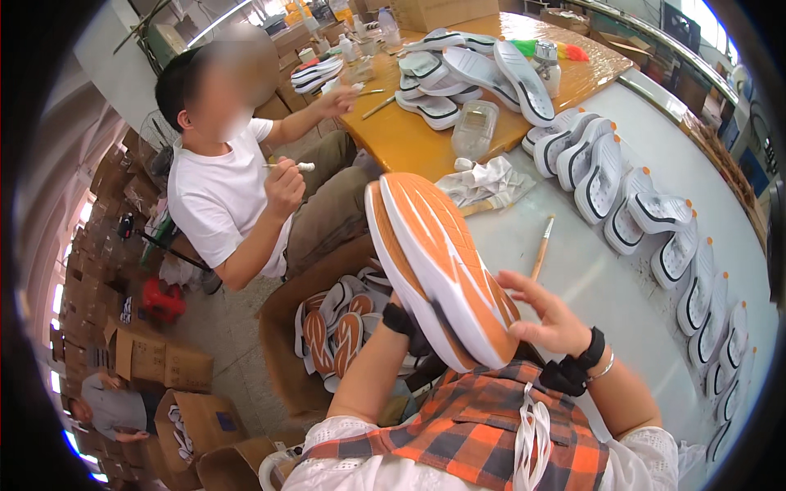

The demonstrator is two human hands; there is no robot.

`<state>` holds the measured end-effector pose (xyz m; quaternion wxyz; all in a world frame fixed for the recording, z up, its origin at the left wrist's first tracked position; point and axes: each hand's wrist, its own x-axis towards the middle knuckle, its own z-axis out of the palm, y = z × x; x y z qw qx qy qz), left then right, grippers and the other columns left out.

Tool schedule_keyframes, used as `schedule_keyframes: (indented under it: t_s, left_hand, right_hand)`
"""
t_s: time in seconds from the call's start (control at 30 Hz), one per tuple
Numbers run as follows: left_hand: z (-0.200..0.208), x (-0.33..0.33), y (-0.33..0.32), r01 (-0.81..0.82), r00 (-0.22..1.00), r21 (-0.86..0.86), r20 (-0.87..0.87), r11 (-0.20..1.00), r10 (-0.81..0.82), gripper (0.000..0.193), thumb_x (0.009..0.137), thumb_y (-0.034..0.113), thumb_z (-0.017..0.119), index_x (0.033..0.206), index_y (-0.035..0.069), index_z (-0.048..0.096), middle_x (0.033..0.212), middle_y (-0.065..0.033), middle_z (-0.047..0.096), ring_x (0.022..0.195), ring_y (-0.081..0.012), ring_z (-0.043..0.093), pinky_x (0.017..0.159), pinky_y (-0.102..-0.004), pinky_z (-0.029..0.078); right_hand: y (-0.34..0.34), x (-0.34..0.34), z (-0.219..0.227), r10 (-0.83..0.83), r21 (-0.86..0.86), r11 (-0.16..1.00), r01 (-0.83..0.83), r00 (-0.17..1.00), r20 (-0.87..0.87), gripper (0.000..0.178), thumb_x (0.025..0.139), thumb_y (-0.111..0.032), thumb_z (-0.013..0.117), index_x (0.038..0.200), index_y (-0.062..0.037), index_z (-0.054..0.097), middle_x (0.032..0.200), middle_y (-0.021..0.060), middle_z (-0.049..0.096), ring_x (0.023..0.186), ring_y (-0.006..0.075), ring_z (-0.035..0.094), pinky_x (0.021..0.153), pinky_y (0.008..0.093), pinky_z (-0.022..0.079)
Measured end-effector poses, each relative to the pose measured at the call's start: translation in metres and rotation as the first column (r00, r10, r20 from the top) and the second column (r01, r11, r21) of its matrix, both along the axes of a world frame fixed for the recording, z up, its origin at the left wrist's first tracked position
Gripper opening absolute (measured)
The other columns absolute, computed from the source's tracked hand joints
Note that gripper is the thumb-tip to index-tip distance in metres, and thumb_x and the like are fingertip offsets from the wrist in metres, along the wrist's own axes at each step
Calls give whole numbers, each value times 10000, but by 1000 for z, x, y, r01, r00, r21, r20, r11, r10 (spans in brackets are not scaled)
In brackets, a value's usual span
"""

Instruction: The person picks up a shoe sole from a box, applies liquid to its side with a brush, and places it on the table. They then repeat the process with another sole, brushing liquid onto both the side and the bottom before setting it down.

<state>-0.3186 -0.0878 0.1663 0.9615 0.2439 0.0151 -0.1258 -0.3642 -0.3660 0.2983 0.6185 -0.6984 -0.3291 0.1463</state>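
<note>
Two shoe soles (pixel 446 254) with orange treads and white sidewalls are held up together in front of my body. My left hand (pixel 395 302) supports them from behind and the left; its fingers are mostly hidden by the soles. On the other side, my right hand (pixel 550 317) has its fingers stretched apart, with the thumb beside the edge of the nearer sole; I cannot tell whether it touches. Rows of white soles (pixel 602 176) lie upturned along the grey tabletop (pixel 512 237) to the right. A wooden-handled brush (pixel 542 250) rests between them and my right hand.
A cardboard box (pixel 274 327) of soles stands below left. Across the yellow table (pixel 372 131), a seated person (pixel 221 184) holds a small brush-like tool. More soles (pixel 479 78), a clear plastic container (pixel 475 131) and crumpled white wrapping (pixel 487 182) lie on the tables.
</note>
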Motion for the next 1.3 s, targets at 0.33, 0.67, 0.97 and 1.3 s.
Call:
schedule_keyframes:
  t_s: [0.33,0.67,0.97,1.3]
  left_hand:
    - [-14,-40,-30,48,998,11,-28,999,-48,469,915,322,467,1240,-16,447,1260,-198,490,1127,-274,519,915,-393,471]
    - [-12,-54,-28,83,996,4,-33,997,-83,457,909,322,480,1222,-10,459,1271,-200,476,1137,-275,508,906,-393,474]
    - [-12,-54,-31,235,971,-21,-48,972,-236,446,904,322,492,1207,-5,470,1280,-202,464,1147,-276,498,898,-393,476]
    - [-12,-53,-41,331,942,-62,-40,942,-334,434,899,322,505,1189,0,482,1291,-204,451,1157,-277,488,888,-394,479]
  right_hand:
    - [16,-38,-16,-93,-301,935,187,949,303,1039,659,-265,746,1382,85,86,1354,338,283,1282,395,327,1058,378,277]
    - [6,-47,-4,-35,90,994,63,958,-286,1113,619,-228,795,1404,43,53,1327,272,357,1246,327,391,1035,369,303]
    - [13,-55,-4,-199,-215,944,249,953,229,594,716,-175,747,1190,-18,426,1325,178,381,1116,284,492,900,353,450]
    - [19,-42,14,-336,-374,830,413,906,256,288,732,-204,685,854,-2,520,876,118,503,695,234,551,644,320,477]
